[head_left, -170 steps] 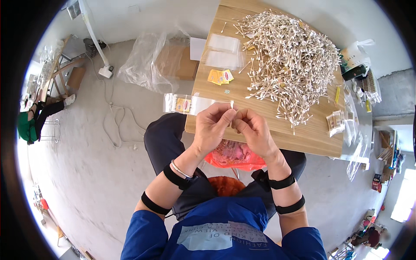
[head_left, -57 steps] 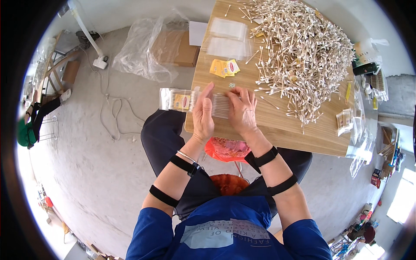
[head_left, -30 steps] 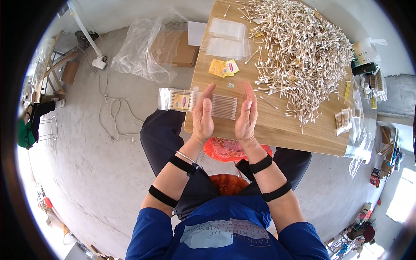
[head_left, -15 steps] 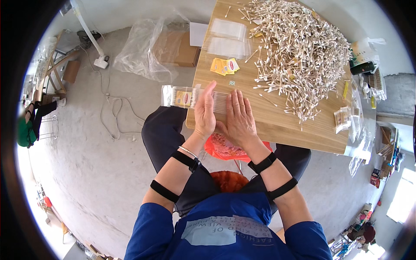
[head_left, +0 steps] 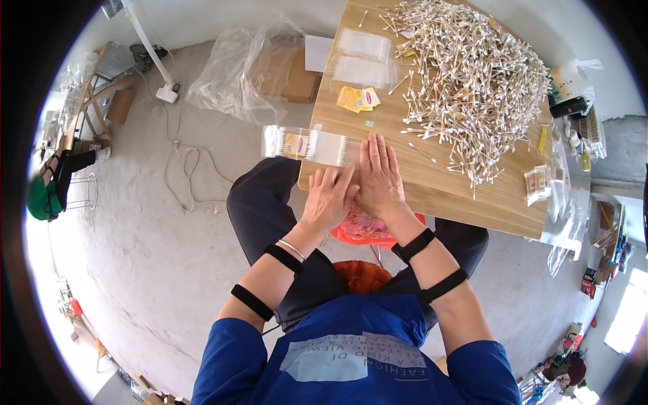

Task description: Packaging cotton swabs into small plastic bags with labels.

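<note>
Head view is showing both bare hands working at the near left corner of a wooden table (head_left: 459, 199). The right hand (head_left: 379, 177) is lying flat, palm down, its fingers straight and close together, covering the right end of a neat row of swabs (head_left: 349, 150). The left hand (head_left: 329, 196) is resting just beside it near the front edge, fingers loosely curled and parted, its thumb and forefinger pointing toward the right hand; it is not visibly gripping anything, though whether its fingertips are touching the plastic is impossible to tell. Left of the row, a clear pack (head_left: 295, 143) is sticking out past the table's left edge, already holding a yellow card and swabs lying side by side. That section is looking complete, while the row by the hands is looking lined up but showing no card; whether it is lying inside the plastic cannot be told. Much is looking unused: a large pile of swabs (head_left: 472, 94) is spreading loose over the far right, a few yellow cards (head_left: 358, 99) are overlapping beyond the row, and flat clear sleeves (head_left: 364, 61) are lying farther back with no swabs showing in them. Near the right edge, small packs (head_left: 538, 184) are sitting in a group, apparently finished.
</note>
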A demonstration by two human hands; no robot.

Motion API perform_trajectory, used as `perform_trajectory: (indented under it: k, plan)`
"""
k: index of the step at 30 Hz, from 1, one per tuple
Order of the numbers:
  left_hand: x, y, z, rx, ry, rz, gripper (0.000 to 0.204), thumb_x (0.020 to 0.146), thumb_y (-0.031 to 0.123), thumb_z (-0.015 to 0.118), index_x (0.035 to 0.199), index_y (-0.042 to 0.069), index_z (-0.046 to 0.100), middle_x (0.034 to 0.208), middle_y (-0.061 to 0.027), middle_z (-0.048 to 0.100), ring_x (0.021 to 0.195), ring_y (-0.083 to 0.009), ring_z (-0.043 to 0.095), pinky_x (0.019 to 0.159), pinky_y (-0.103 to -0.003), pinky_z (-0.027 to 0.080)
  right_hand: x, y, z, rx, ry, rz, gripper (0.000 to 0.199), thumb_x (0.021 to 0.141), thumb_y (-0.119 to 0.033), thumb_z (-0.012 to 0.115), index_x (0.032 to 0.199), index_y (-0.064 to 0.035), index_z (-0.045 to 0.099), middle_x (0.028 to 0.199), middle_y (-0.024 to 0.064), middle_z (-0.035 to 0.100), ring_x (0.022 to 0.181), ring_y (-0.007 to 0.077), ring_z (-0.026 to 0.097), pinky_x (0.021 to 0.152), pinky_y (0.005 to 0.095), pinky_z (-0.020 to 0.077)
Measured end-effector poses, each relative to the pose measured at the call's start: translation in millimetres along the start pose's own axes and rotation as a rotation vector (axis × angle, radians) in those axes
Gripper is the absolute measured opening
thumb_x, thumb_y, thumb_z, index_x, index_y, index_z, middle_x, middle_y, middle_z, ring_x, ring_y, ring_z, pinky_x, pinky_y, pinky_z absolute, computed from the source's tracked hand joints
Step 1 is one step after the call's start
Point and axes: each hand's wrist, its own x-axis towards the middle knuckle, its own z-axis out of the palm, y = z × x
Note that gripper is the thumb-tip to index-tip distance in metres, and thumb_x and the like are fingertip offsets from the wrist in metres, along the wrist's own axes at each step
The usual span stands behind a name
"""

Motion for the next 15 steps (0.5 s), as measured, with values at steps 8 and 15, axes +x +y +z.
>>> perform_trajectory:
  k: [8,15]
  plan:
    - [-2,-2,4,0.062,0.004,0.017,0.047,0.09,0.026,0.059,0.133,0.01,0.05,0.103,-0.0103,0.05,0.096,-0.0307,0.048,0.083,-0.043,0.04,0,0,1,0.039,0.014,0.004,0.085,0.083,-0.03,0.058,0.147,0.0049,0.015,0.156,0.0214,0.012,0.146,0.0337,0.011,0.12,0.0443,0.0084]
    - [5,9,-1,0.067,-0.053,-0.059,0.049,0.09,0.028,0.059,0.134,0.009,0.049,0.107,-0.011,0.052,0.099,-0.0312,0.049,0.087,-0.043,0.038,0,1,1,-0.02,-0.002,0.009,0.082,0.086,-0.031,0.051,0.148,0.004,0.013,0.157,0.0209,0.009,0.147,0.0327,0.008,0.12,0.044,0.0063]
